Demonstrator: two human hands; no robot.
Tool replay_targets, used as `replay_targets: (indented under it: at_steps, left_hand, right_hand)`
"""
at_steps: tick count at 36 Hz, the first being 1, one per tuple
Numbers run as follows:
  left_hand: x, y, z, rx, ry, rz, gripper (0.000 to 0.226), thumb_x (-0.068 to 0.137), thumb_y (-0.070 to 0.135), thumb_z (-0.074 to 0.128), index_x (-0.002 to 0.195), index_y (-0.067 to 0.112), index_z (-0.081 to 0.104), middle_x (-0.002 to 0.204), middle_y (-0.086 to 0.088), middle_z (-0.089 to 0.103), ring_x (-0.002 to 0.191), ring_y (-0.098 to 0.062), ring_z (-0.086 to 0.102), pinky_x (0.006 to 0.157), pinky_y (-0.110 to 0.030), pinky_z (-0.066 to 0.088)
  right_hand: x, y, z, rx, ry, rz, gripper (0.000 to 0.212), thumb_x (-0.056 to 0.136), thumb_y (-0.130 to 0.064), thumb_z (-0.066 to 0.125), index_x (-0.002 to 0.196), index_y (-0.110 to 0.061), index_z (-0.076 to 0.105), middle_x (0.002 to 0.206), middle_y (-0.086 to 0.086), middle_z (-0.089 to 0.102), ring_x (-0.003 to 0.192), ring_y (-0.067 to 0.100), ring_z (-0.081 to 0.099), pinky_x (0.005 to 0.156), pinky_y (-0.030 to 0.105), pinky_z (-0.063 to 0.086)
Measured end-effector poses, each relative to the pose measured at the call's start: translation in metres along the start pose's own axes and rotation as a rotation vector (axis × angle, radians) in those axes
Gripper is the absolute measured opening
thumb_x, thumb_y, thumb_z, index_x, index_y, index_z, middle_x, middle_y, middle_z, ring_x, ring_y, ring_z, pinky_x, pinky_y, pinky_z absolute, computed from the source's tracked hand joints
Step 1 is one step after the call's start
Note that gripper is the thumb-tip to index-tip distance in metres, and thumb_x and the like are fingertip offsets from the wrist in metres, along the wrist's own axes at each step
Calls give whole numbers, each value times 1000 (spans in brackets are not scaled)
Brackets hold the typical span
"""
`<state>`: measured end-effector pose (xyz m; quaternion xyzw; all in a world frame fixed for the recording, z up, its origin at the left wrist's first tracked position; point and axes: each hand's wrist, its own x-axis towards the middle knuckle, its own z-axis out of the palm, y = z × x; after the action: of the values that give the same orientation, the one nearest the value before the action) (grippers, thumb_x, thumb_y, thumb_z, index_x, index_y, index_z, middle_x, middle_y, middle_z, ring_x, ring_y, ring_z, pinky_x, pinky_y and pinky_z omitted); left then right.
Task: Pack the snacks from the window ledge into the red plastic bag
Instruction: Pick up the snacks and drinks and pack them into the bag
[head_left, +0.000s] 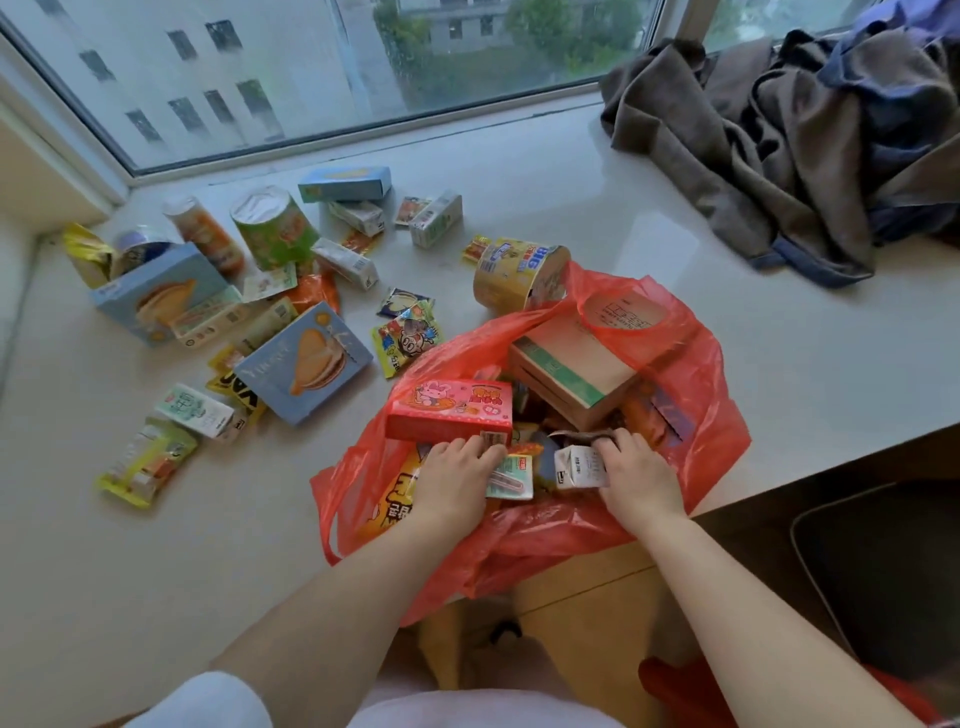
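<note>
Roughly half packed: both hands in the red bag (701, 395), left hand (457, 478) fingers apparently curled on a small carton (511, 478), right hand (636, 473) gripping a white carton (576, 465); boxes (306, 364) and cans (272, 228) remain on the ledge (519, 171).

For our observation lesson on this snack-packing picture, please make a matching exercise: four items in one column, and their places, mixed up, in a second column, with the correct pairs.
Items
1. pink rabbit box
2. yellow noodle cup
3. small white carton
4. grey clothes pile

Places
A. far right of the ledge, by the window
B. in the right hand, inside the red plastic bag
C. lying on its side on the ledge, just behind the bag
D. at the bag's left side, above the left hand

Pairs: 1-D, 2-C, 3-B, 4-A
</note>
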<state>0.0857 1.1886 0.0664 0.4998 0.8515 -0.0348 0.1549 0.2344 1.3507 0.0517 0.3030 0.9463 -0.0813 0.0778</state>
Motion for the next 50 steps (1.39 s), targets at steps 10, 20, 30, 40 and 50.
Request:
replay_targets:
  at_steps: [10, 20, 30, 40, 50]
  left_hand:
    - [10, -1, 3, 2, -15, -115, 64, 89, 33, 55, 145, 35, 24, 134, 2, 46, 124, -24, 40, 108, -46, 21]
    - [-4, -14, 0, -77, 49, -108, 66, 84, 60, 53, 142, 34, 32, 135, 3, 42, 123, -19, 39, 96, -34, 36]
    - [-25, -44, -22, -146, 224, -130, 42, 94, 39, 47, 134, 27, 46, 128, 3, 50, 117, -20, 44, 92, -32, 38]
    - [-79, -154, -38, -190, 339, -340, 33, 93, 22, 46, 124, 23, 59, 123, 2, 58, 120, -22, 46, 95, -35, 37]
    - [-122, -299, -19, -202, 158, -528, 39, 90, 31, 47, 128, 27, 52, 126, 1, 55, 118, -21, 45, 94, -33, 41]
  right_hand:
    - [12, -30, 0, 125, 37, 7, 29, 84, -16, 61, 113, -11, 61, 112, 12, 56, 103, 30, 50, 75, 36, 50]
    - [3, -42, -6, 193, -66, -108, 31, 96, -30, 41, 121, -21, 57, 131, 0, 53, 115, 20, 51, 86, 32, 47]
    - [11, -100, -31, 268, 151, -194, 18, 91, -24, 53, 101, -13, 63, 98, 3, 65, 94, 23, 56, 73, 33, 44]
    - [38, -226, -50, 406, 130, -385, 22, 90, -16, 55, 110, -11, 62, 102, 5, 65, 98, 24, 57, 80, 33, 44]
    - [82, -356, -22, 302, -19, -422, 26, 91, -21, 51, 116, -15, 57, 110, 1, 61, 106, 20, 51, 85, 31, 41]
